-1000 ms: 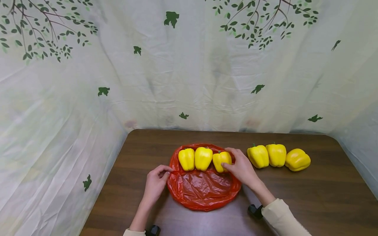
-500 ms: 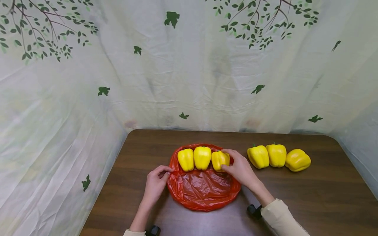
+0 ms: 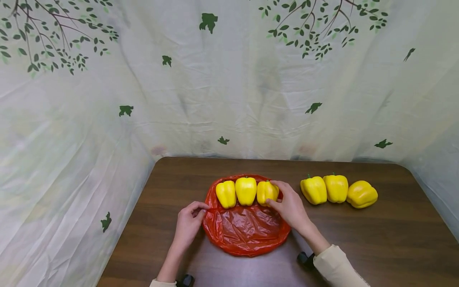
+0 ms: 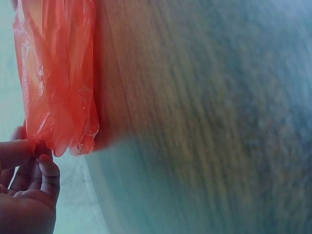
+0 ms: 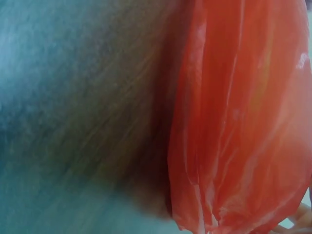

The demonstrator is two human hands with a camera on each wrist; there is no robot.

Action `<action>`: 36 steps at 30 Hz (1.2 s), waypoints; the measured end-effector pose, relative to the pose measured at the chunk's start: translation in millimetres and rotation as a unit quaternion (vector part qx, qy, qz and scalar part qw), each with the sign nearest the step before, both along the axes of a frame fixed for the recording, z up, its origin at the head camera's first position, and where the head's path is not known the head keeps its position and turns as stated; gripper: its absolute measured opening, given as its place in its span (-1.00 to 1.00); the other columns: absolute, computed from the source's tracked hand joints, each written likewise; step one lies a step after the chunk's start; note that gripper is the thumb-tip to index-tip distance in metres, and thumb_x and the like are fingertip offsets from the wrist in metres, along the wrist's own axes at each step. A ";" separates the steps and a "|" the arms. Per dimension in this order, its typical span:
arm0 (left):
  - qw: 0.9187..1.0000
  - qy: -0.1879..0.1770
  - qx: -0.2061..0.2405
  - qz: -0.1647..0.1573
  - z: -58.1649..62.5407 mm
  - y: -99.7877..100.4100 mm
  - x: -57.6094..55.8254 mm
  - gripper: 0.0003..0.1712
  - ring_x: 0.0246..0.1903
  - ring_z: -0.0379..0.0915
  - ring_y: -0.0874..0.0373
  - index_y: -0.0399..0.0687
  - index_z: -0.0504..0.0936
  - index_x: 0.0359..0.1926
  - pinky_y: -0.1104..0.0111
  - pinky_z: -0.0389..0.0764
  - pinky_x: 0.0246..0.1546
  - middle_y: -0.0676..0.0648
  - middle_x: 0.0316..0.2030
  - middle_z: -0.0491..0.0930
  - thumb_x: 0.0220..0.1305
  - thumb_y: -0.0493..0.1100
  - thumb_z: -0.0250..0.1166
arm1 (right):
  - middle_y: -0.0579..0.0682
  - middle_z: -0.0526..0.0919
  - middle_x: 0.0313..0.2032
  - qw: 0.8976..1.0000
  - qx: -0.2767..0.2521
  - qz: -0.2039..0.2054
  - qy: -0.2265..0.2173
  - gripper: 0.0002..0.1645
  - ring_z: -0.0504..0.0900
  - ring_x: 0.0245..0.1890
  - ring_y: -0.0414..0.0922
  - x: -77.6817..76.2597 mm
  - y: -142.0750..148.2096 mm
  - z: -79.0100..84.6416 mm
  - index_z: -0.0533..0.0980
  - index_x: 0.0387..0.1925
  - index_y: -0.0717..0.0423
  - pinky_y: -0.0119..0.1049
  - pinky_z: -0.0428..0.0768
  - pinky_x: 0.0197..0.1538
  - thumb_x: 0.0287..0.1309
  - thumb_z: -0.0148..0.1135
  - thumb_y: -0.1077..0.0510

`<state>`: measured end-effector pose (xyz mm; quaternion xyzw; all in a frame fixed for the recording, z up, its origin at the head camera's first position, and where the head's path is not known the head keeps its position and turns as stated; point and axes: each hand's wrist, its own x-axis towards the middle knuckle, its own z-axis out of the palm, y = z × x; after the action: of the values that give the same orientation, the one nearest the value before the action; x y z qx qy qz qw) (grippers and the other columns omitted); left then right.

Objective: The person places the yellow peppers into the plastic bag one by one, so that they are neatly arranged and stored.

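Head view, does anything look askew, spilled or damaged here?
Right of the red plastic bag, the rightmost pepper is turned sideways, unlike the middle pepper and left pepper in its row. I see no spill or damage.

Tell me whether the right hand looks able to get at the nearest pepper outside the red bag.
Likely yes: the right hand is close beside the outside pepper, with nothing visible between them, though it would probably first need to release the held pepper.
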<state>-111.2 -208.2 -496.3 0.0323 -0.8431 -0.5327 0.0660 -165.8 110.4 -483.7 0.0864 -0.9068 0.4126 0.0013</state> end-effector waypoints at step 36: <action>1.000 -0.012 0.001 0.012 1.6 -0.6 0.4 -0.73 -0.40 0.52 0.03 -0.02 0.73 -0.17 0.36 0.64 -0.36 -0.07 -0.23 0.66 0.28 -0.44 0.25 | 0.12 0.51 0.15 0.990 -0.039 -0.089 0.102 -0.38 0.54 0.05 0.09 41.3 80.6 13.4 0.43 0.26 0.09 0.03 0.62 -0.06 0.17 0.40 0.17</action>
<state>-110.8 -208.8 -494.7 0.0489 -0.8427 -0.5325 0.0619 -124.5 191.0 -470.3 0.0465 -0.8893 0.4348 0.1342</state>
